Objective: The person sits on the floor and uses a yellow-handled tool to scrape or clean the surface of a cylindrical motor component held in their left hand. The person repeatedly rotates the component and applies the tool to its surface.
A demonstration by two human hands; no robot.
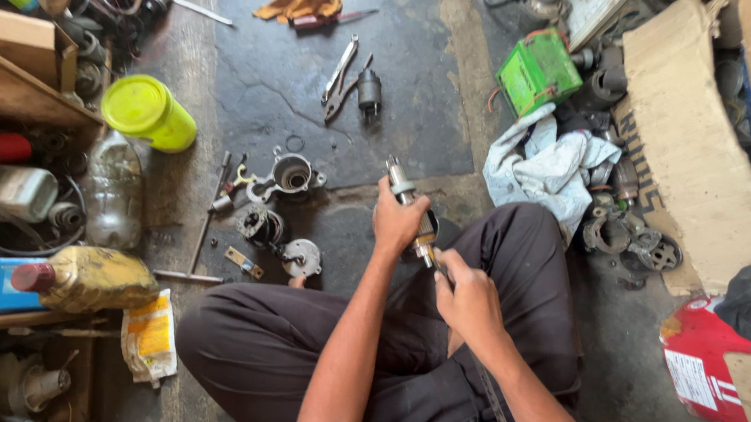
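My left hand (397, 223) grips the metal shaft part (412, 208) tight, up over my lap. My right hand (466, 302) fingers close on a thin tool (439, 264) at its bottom end. I should hold steady and push gently.

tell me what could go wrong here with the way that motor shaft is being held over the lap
The left hand alone grips the armature shaft in mid-air, so it may slip while the right hand works a thin tool at its lower end, and the tool could jab the palm. Small loose parts lie scattered on the floor by the knee and could be kicked away or lost.
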